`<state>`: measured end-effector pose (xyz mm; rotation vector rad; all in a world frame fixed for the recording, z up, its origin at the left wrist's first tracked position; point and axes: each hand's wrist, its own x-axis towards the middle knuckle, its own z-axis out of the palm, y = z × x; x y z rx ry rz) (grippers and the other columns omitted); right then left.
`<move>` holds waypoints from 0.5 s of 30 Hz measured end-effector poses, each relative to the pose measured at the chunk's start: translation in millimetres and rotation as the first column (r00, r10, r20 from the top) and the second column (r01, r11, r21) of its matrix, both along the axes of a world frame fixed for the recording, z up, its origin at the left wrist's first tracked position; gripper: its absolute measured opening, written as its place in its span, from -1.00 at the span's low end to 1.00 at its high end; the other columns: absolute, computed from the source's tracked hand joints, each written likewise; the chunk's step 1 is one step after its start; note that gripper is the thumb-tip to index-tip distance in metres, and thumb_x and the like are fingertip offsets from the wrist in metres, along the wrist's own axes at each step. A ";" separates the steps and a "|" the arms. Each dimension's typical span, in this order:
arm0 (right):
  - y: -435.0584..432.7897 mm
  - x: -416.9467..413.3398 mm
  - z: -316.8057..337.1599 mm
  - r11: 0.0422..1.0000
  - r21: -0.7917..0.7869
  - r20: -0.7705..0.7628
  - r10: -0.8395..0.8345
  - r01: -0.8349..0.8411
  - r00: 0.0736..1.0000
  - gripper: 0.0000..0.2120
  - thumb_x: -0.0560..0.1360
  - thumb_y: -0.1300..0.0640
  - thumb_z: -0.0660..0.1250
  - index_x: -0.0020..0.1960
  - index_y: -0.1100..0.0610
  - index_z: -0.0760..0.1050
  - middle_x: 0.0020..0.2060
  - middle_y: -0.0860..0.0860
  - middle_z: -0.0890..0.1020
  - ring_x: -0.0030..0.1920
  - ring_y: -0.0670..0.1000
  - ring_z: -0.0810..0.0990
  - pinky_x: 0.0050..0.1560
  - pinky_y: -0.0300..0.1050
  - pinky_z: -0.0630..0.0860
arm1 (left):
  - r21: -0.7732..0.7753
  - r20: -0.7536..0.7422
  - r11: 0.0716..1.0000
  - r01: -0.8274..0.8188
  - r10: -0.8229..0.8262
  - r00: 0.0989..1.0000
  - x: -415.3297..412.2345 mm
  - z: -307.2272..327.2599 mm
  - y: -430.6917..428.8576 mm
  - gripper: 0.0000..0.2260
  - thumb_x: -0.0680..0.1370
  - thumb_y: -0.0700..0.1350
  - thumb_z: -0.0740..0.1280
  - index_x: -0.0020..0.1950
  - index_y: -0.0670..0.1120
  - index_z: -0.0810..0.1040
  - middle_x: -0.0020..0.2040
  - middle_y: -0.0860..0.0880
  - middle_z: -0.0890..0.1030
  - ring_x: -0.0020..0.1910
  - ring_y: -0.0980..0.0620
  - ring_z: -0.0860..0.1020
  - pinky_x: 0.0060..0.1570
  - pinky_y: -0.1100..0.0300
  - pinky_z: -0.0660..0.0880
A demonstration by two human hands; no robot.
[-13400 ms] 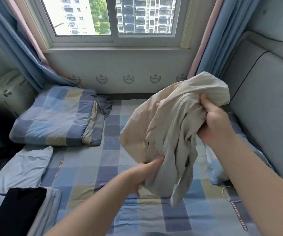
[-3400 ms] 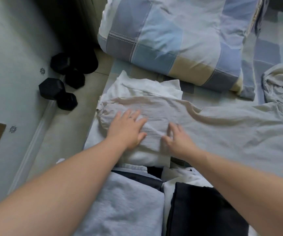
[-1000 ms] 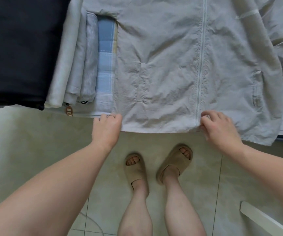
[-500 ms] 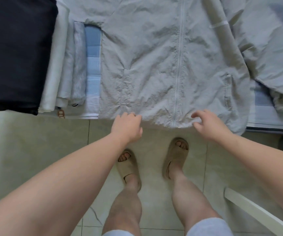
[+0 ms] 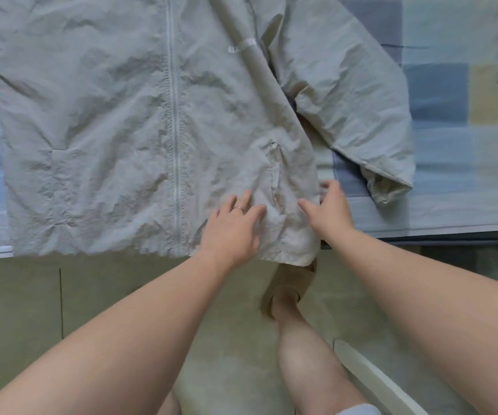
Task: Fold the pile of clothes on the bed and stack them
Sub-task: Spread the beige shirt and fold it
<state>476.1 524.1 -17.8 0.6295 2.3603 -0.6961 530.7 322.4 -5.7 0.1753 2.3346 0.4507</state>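
Jacket [image 5: 107, 130] lies flat, zip facing up, on the bed [image 5: 451, 163], with its hem along the near edge. Left hand [image 5: 232, 226] rests on it right of the zip, fingers straight and spread. Right hand [image 5: 330, 209] touches the jacket's right side seam near the hem; whether it grips cannot be determined

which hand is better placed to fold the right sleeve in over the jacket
Right. The right hand sits at the jacket edge, nearest the sleeve; the left hand rests flat on the front, farther off.
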 end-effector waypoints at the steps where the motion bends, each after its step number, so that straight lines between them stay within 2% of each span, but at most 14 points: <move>1: 6.5 -6.3 -0.9 1.000 -0.016 0.010 0.000 0.000 1.000 -0.76 0.53 0.01 0.40 0.07 0.14 0.46 -0.02 0.07 0.56 0.11 0.18 0.54 0.00 -0.01 0.45 | -0.011 0.039 1.000 0.011 -0.011 0.999 -1.3 0.1 12.1 -0.40 0.56 0.01 0.27 0.57 0.17 0.16 0.66 -0.01 -0.01 0.60 -0.16 0.03 0.48 -0.09 0.16; 2: 13.9 -12.4 -0.2 0.999 -0.032 0.013 0.024 -0.023 1.000 -0.82 0.54 0.05 0.37 -0.12 0.13 0.44 -0.19 0.03 0.54 -0.01 0.17 0.54 -0.13 -0.04 0.39 | -0.029 0.083 0.999 0.018 -0.015 0.996 -2.3 0.0 22.4 -0.39 0.56 0.02 0.27 0.58 0.19 0.13 0.66 0.00 -0.03 0.61 -0.17 0.02 0.48 -0.09 0.15; 3: 23.2 -16.5 1.8 0.999 -0.026 0.021 0.048 -0.048 0.999 -0.77 0.54 0.08 0.35 -0.23 0.11 0.39 -0.29 0.00 0.49 -0.10 0.15 0.52 -0.20 -0.05 0.32 | -0.046 0.128 0.999 0.021 -0.015 0.992 -3.4 1.2 31.5 -0.38 0.57 0.02 0.26 0.58 0.20 0.10 0.66 0.01 -0.05 0.61 -0.17 0.00 0.49 -0.11 0.15; 5: 42.4 -21.4 8.6 0.998 0.014 0.066 0.065 -0.066 0.996 -0.75 0.53 0.11 0.33 -0.28 0.08 0.36 -0.33 -0.04 0.47 -0.16 0.10 0.47 -0.26 -0.06 0.27 | -0.075 0.195 0.997 0.030 -0.015 0.981 -9.9 3.9 46.2 -0.39 0.58 0.01 0.25 0.59 0.20 0.09 0.66 0.02 -0.06 0.61 -0.18 -0.02 0.49 -0.14 0.15; 8: 63.0 -24.1 15.3 0.997 -0.038 0.189 0.073 -0.067 0.979 -0.83 0.50 0.14 0.33 -0.26 0.07 0.47 -0.28 -0.02 0.56 -0.08 0.12 0.57 -0.15 -0.08 0.43 | -0.118 0.284 0.993 0.018 0.016 0.959 -28.4 9.6 63.5 -0.49 0.59 -0.01 0.21 0.55 0.15 0.22 0.64 -0.02 0.06 0.58 -0.21 0.08 0.46 -0.15 0.19; 10: 72.5 -35.6 22.7 0.997 -0.044 0.121 0.070 -0.066 0.990 -0.96 0.52 0.12 0.34 -0.06 0.07 0.56 -0.07 0.03 0.63 0.07 0.12 0.58 0.03 -0.06 0.46 | -0.155 0.302 0.988 0.017 0.031 0.953 -44.9 14.9 70.7 -0.58 0.59 0.00 0.20 0.47 0.10 0.36 0.54 -0.06 0.27 0.48 -0.21 0.27 0.38 -0.12 0.27; 11: 77.8 -44.5 26.1 0.998 0.008 0.015 0.054 -0.054 0.998 -0.84 0.51 0.11 0.35 0.09 0.08 0.54 0.09 0.07 0.59 0.16 0.14 0.53 0.14 -0.03 0.43 | -0.169 0.287 0.985 0.011 0.039 0.957 -54.5 18.0 72.9 -0.62 0.60 0.01 0.19 0.42 0.07 0.41 0.46 -0.07 0.36 0.41 -0.19 0.35 0.33 -0.10 0.30; 13: 87.1 -66.3 33.1 0.982 0.185 -0.154 0.065 -0.036 0.986 -0.51 0.47 0.07 0.40 0.37 0.07 0.40 0.38 0.11 0.40 0.36 0.20 0.37 0.36 0.06 0.31 | -0.174 0.197 0.984 -0.027 0.062 0.978 -75.9 23.1 75.9 -0.67 0.61 0.00 0.15 0.35 0.00 0.45 0.36 -0.08 0.44 0.31 -0.18 0.42 0.25 -0.07 0.34; 15: 92.9 -90.2 36.9 0.943 0.330 -0.178 0.093 -0.029 0.980 -0.22 0.42 -0.03 0.47 0.53 0.01 0.18 0.54 0.08 0.17 0.49 0.20 0.20 0.44 0.15 0.20 | -0.124 0.023 0.988 -0.095 0.099 0.995 -100.0 24.5 78.8 -0.71 0.60 -0.03 0.17 0.30 -0.05 0.45 0.34 -0.09 0.44 0.29 -0.19 0.42 0.19 -0.05 0.36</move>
